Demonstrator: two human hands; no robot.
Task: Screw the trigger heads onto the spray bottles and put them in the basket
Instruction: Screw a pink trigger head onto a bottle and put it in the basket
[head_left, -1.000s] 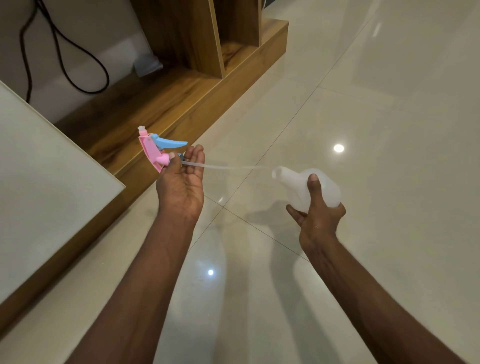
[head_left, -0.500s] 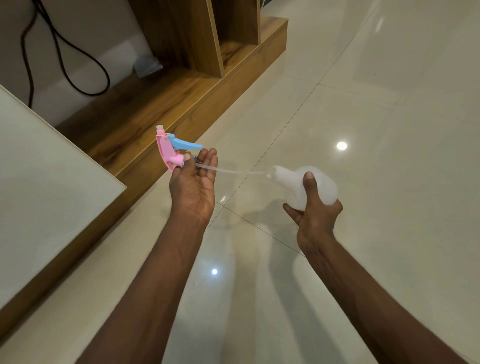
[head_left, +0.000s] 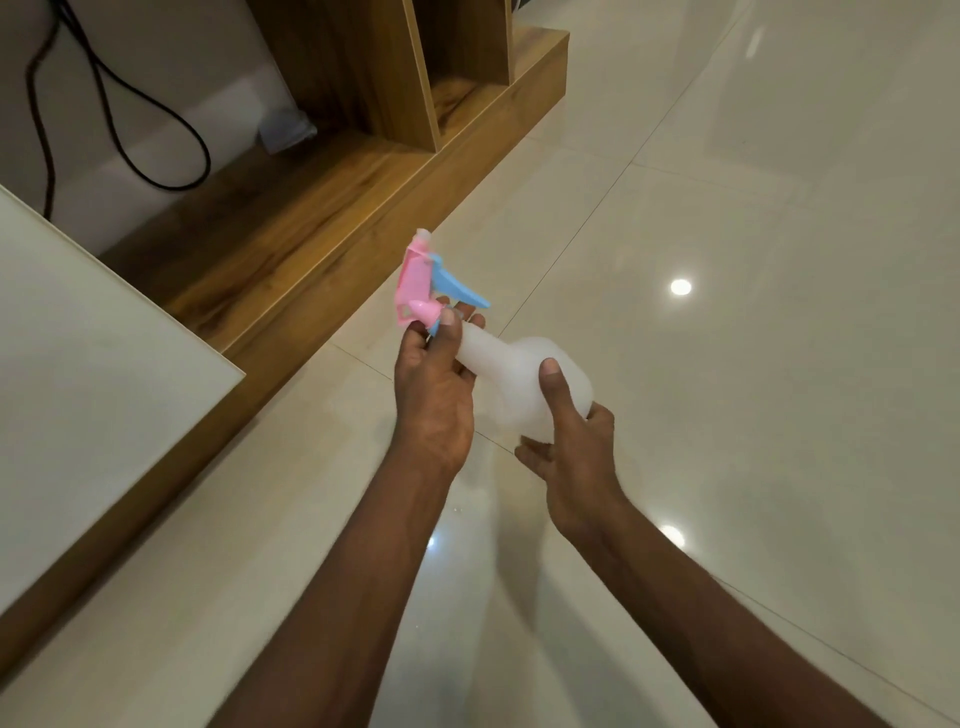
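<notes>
A pink trigger head (head_left: 415, 280) with a blue lever sits at the mouth of a translucent white spray bottle (head_left: 519, 371), which lies tilted in the air above the floor. My left hand (head_left: 434, 384) pinches the collar of the trigger head where it meets the bottle's neck. Around the bottle's round body curl the thumb and fingers of my right hand (head_left: 571, 441). The dip tube is hidden inside the bottle. No basket is in view.
A white tabletop (head_left: 78, 374) with a wooden edge fills the left side. Behind it stands a wooden shelf unit (head_left: 363, 145) on a low plinth, with a black cable (head_left: 119, 130) hanging against the wall. Glossy tile floor (head_left: 753, 260) spreads to the right.
My hands have come together. The dip tube, earlier stretched in the open between head and bottle, has slid inside, and the trigger head now sits at the bottle's neck.
</notes>
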